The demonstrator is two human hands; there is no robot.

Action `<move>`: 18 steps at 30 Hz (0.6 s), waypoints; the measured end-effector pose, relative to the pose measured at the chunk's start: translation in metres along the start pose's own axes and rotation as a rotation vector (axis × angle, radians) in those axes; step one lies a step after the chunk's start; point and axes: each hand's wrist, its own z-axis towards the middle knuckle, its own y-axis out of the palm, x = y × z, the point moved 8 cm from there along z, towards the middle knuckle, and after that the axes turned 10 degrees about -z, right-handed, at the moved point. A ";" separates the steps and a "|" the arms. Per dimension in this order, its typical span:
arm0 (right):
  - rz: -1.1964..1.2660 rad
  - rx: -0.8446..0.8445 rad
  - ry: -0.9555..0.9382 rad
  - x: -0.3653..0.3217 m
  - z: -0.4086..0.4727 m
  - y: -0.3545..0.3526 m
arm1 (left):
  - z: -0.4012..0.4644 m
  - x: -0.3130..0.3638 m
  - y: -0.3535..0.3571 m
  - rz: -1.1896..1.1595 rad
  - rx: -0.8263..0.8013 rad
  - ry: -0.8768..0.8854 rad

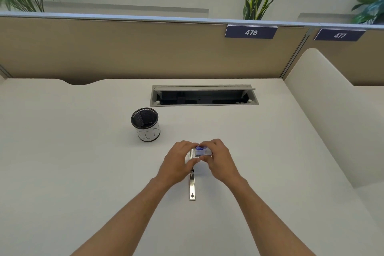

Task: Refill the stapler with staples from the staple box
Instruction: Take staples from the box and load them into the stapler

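A small blue and white staple box (202, 151) is held above the desk between both hands. My right hand (219, 159) grips its right end with thumb and fingers. My left hand (178, 162) holds the left end, where a silvery inner part (190, 156) shows, either a sliding tray or a strip of staples. Below the hands a metal stapler (192, 187) lies on the white desk, its long axis pointing toward me; its far end is hidden under my hands.
A black mesh pen cup (145, 123) with a white label stands to the back left of the hands. An open cable tray (204, 95) is sunk into the desk further back. A beige partition (124, 48) closes the rear, and a white side panel (324, 114) rises at right.
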 end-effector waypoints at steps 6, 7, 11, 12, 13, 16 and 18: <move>0.350 0.004 0.146 0.004 -0.018 -0.005 | -0.008 0.003 -0.013 -0.054 0.044 -0.011; 0.447 0.012 0.211 0.008 -0.021 -0.005 | -0.009 0.003 -0.016 -0.078 0.060 -0.017; 0.801 0.057 0.384 0.016 -0.029 0.001 | -0.012 0.011 -0.020 -0.138 0.082 -0.023; 0.850 0.055 0.399 0.015 -0.030 0.002 | -0.012 0.013 -0.019 -0.151 0.084 -0.022; 0.885 0.054 0.411 0.014 -0.031 0.003 | -0.012 0.014 -0.019 -0.165 0.085 -0.023; 0.943 0.093 0.434 0.012 -0.036 0.001 | -0.013 0.013 -0.018 -0.219 0.087 -0.054; 0.971 0.141 0.444 0.012 -0.040 0.001 | -0.014 0.011 -0.017 -0.251 0.079 -0.084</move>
